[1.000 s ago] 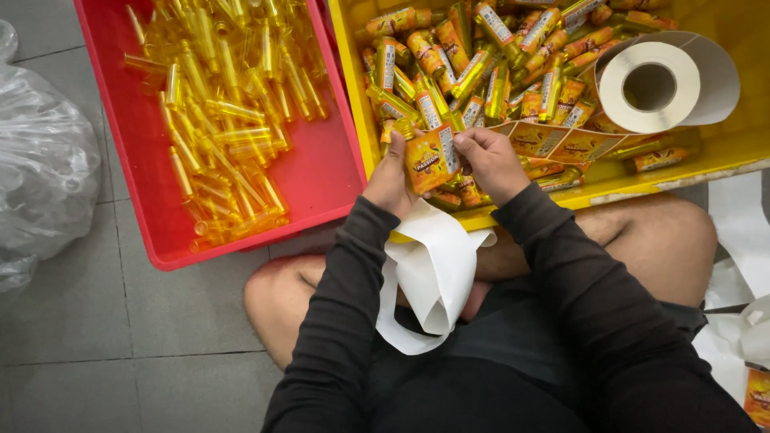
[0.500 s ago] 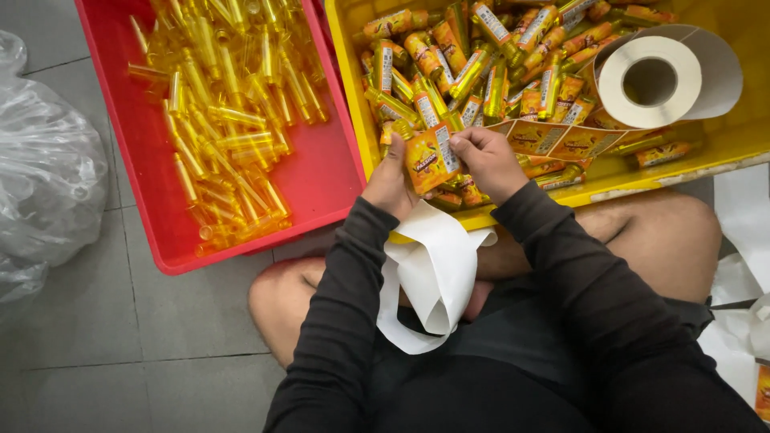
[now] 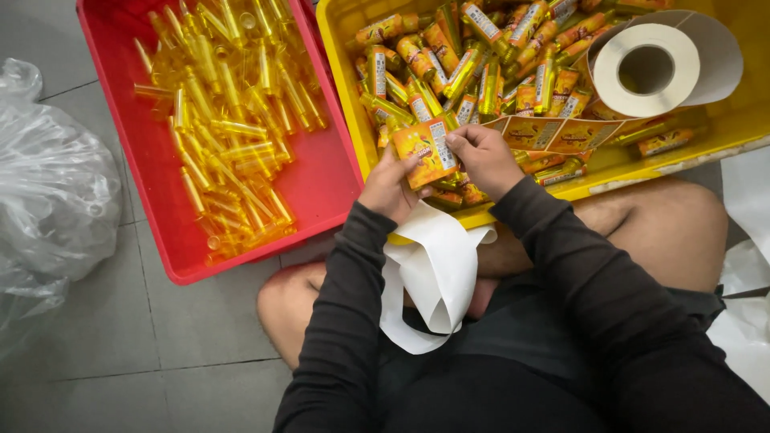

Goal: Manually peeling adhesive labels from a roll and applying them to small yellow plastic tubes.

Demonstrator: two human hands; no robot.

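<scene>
Orange label [image 3: 425,151] — pinched between both hands above the near rim of the yellow crate [image 3: 726,132]. Left hand [image 3: 391,187]: grip closed on the label's left edge, thumb on its face. Right hand [image 3: 484,158]: grip closed on the label's right edge, fingertips [image 3: 454,140] curled over the printed strip. Whether a bottle sits behind the label cannot be told.

White backing strip [image 3: 437,269] — hangs from below the hands, looping over the person's lap in loose folds.

Yellow crate, contents — labelled orange bottles [image 3: 473,56] heaped in its left and far part; a label roll [image 3: 646,70], white with a hollow core, in the far right corner; a run of unpeeled orange labels [image 3: 557,132] leading from the roll toward the right hand.

Red crate [image 3: 321,172] — just beside the yellow crate on its left, touching or nearly so; holds unlabelled clear yellow bottles [image 3: 228,120], spread loosely.

Clear plastic bag [image 3: 52,188] — crumpled on the grey tiled floor [image 3: 104,337], left of the red crate.
</scene>
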